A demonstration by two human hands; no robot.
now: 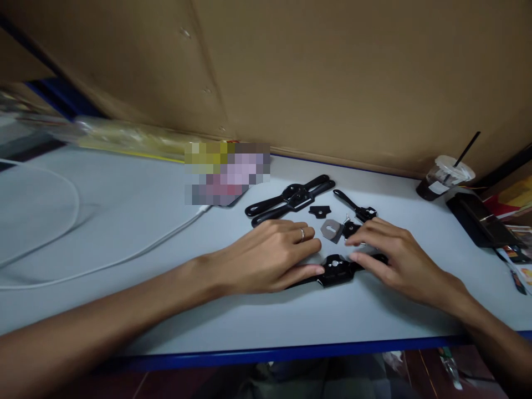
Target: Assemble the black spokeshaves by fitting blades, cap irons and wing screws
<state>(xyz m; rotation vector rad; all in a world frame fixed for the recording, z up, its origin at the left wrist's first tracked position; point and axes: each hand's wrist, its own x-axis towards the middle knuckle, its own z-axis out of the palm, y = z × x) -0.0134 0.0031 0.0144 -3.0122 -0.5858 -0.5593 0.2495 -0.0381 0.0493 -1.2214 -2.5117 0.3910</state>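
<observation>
My left hand [272,255] lies over one end of a black spokeshave body [337,270] on the white table [124,221], fingers closed around its handle, a ring on one finger. My right hand [390,252] covers the other end, fingers curled on it. Just beyond them lie a small grey metal plate [332,230], a small black plate [320,211] and a black screw part [350,227]. Farther back rest two assembled black spokeshaves [291,199] side by side and a single black handle piece [355,206].
A white cable [103,266] runs across the left of the table. A phone lies under a blurred patch [226,172]. An iced drink cup with a straw [443,177] and a black case [477,219] stand at the right. Cardboard walls [311,72] rise behind.
</observation>
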